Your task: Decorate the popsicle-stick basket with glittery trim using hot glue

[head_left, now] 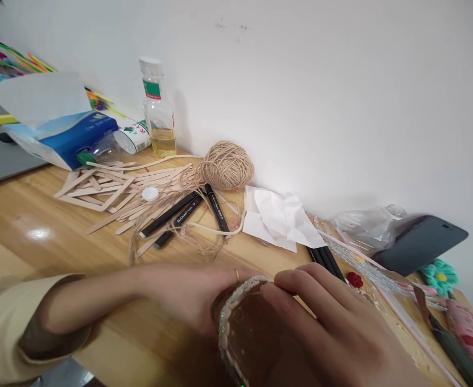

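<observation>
From my head view, taking the ball of twine [227,165] as my mark, the brown piece [252,325] is on my side of it and a little to the right, low between my hands, with a band of glittery trim [225,317] running round its edge. My left hand [196,295] is wrapped against the piece's outer side, left of that edge, bearing it from there. My right hand [341,320] comes over from the other side, its fingers [299,280] bent and close together, tips at the far part of the trim; my own knuckles block the contact, so I cannot tell whether they pinch the trim or only press on it. What worries me is the trim: should those fingertips slide or push unevenly, I think it could lift or buckle along the edge. If my left hand squeezed too hard, the piece might bend out of round, supposing its wall is thin. Loose strands [135,236] trail from near the ball toward my left forearm, and a sweep of the sleeve [27,322] could snag them and drag the black markers [216,208] just in front of the ball, or the sticks [95,188] to its left.
</observation>
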